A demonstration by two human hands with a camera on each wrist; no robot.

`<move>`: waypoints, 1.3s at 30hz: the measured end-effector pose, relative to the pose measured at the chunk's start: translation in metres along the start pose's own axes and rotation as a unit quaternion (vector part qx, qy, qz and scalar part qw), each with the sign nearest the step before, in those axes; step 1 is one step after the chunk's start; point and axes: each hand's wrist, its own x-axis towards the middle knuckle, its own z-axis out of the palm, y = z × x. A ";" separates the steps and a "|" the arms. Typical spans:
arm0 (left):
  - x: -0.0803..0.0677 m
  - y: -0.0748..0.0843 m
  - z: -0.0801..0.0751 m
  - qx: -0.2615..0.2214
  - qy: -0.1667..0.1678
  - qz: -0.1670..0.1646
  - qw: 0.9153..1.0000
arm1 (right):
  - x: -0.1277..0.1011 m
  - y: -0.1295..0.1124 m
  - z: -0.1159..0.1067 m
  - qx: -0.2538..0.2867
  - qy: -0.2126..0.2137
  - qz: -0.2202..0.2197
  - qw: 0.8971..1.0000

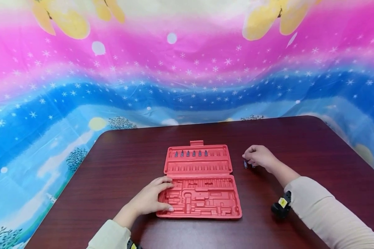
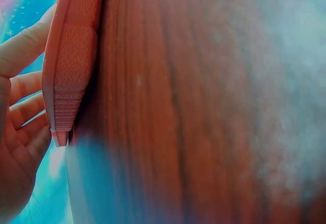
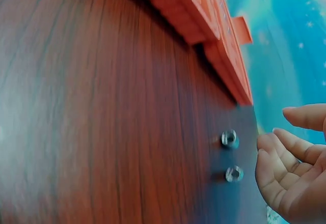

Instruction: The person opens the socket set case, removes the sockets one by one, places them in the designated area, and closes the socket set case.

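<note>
A red plastic tool case (image 1: pixel 199 176) lies unfolded on the table, both halves facing up. Along the top row of its far half sit several small dark screwdriver bits (image 1: pixel 188 154). My left hand (image 1: pixel 152 197) rests on the left edge of the near half, fingers and thumb spread over the rim. To the right of the case, my right hand (image 1: pixel 260 157) hovers beside two small metal sockets (image 3: pixel 229 139) standing on the table. In the right wrist view its thumb and index finger are apart, with nothing visible between them.
The dark reddish-brown table (image 1: pixel 118 155) has rounded far corners. Behind it hangs a colourful cloth (image 1: pixel 187 69) with snowflakes and yellow shapes. The case's latch tab (image 1: pixel 196 142) sticks out at its far edge. A black wrist camera (image 1: pixel 280 207) hangs by the right sleeve.
</note>
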 end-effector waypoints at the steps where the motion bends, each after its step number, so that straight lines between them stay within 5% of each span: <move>1: 0.000 0.000 0.000 0.000 0.000 0.000 1.000 | 0.000 -0.002 0.002 0.003 -0.001 -0.002 1.000; 39: -0.001 0.000 0.002 -0.001 0.003 -0.010 1.000 | 0.048 -0.047 0.070 0.109 -0.044 -0.010 0.993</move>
